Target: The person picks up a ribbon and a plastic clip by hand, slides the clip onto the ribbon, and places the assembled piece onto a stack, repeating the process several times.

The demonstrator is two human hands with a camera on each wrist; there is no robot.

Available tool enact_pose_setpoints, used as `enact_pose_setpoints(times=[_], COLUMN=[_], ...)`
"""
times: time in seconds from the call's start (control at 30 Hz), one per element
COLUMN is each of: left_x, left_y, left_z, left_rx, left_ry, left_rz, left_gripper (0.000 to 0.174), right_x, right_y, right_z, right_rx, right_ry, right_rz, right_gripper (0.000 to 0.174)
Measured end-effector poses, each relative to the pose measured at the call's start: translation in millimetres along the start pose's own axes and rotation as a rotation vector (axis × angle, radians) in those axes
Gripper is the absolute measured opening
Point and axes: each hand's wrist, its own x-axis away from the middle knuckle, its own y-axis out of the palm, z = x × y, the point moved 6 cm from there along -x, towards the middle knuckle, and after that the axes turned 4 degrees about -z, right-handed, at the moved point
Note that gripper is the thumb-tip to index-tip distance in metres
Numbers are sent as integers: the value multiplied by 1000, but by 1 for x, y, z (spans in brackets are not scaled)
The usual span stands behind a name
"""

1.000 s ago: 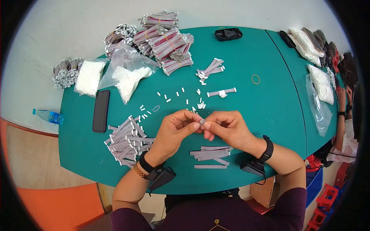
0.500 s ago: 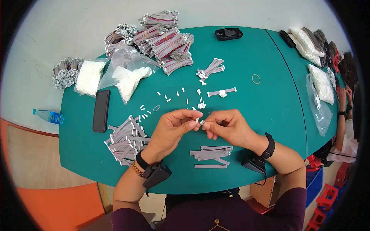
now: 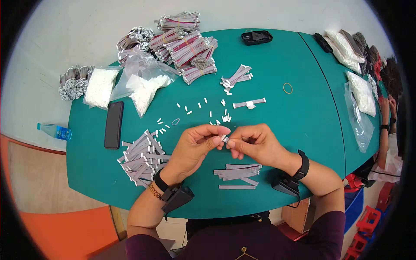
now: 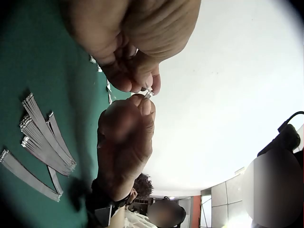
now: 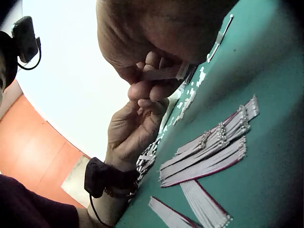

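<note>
Over the green table (image 3: 277, 182), both hands meet fingertip to fingertip. The left hand (image 3: 196, 145) pinches a small white piece (image 3: 223, 137) between thumb and fingers. In the right hand (image 3: 259, 143) is the end of a short grey ribbon cable (image 5: 164, 73), most of it hidden by the fingers in the head view. The left wrist view shows the white piece and the cable's end (image 4: 148, 94) touching or nearly so. Below the hands lies a small stack of grey ribbon cables (image 3: 236, 173), and left of them a loose pile of cables with white ends (image 3: 141, 160).
Loose white pieces (image 3: 226, 118) are scattered beyond the hands. Farther back are bundled cables (image 3: 188, 47), bags of white pieces (image 3: 100, 89), a black case (image 3: 257, 38) and a few cables (image 3: 237, 79). A phone (image 3: 113, 125) lies at the left. Another person's arm (image 3: 383, 125) shows at the right.
The left hand's fingers parted slightly from the right hand's, showing the white piece, then came close again at the cable's end. The things on the table have not moved.
</note>
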Motion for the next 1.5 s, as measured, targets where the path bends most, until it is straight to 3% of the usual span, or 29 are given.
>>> enact_pose_setpoints(times=[1.5], left_x=[-1], left_y=[5], left_z=[4], left_rx=[-34], left_ry=[-18], left_rz=[-12], left_gripper=[20], right_x=[0], right_y=[-1], right_z=[-1], right_rx=[39], right_ry=[-49], right_rz=[35], right_gripper=[14])
